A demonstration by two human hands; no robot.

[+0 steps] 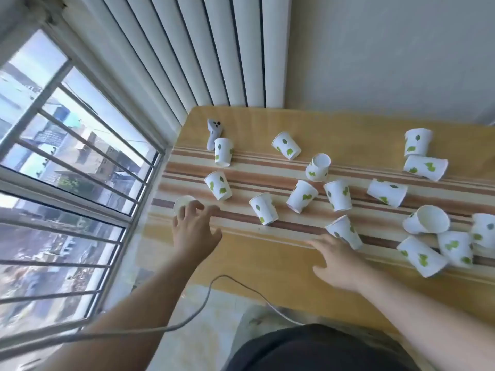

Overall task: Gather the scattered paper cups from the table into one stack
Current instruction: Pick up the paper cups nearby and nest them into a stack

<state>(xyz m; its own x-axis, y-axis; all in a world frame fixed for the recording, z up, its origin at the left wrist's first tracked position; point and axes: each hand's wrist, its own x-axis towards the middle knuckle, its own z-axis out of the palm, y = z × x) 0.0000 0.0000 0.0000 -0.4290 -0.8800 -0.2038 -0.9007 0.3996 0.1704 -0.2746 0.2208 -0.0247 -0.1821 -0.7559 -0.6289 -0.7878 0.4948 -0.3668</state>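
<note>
Several white paper cups with green leaf prints lie scattered over the striped table (267, 266), most tipped on their sides. My left hand (194, 231) reaches to the table's left edge, its fingers touching a cup (183, 202) that is partly hidden behind them; I cannot tell whether it grips the cup. My right hand (338, 259) hovers with fingers spread just below a fallen cup (344, 231), holding nothing. More cups cluster at the right, among them one with its mouth facing me (428, 219).
A small grey toy (213, 132) lies at the table's far left corner beside a cup (223, 151). A grey cable (214, 285) hangs across the near edge. A barred window (67, 170) is left and a white radiator (201, 49) behind.
</note>
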